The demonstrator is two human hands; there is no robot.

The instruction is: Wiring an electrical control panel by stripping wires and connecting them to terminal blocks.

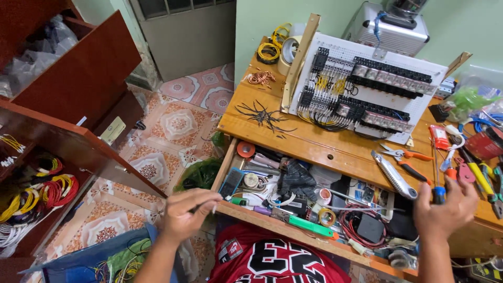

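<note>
Left hand (pixel 187 210) pinches small thin item, unclear, at drawer (pixel 272 222) front edge. Right hand (pixel 444 209) grips blue-tipped screwdriver (pixel 438 189), three o'clock of drawer.

- The open wooden drawer (pixel 246 212) is set between the two hands, its front edge touched by the left hand (pixel 186 212).
- A green-handled utility knife (pixel 304 224) is laid inside the drawer, right of the left hand.
- A blue-handled screwdriver (pixel 439 193) is gripped in the right hand (pixel 445 209), over the drawer's right end.
- A silver box cutter (pixel 394 175) is placed on the wooden workbench (pixel 314 144), just behind and left of the right hand.
- A white perforated wiring board (pixel 367 86) is stood at the back of the bench, well behind both hands.
- The dark red wooden cabinet (pixel 63 136) is found far left of the left hand.
</note>
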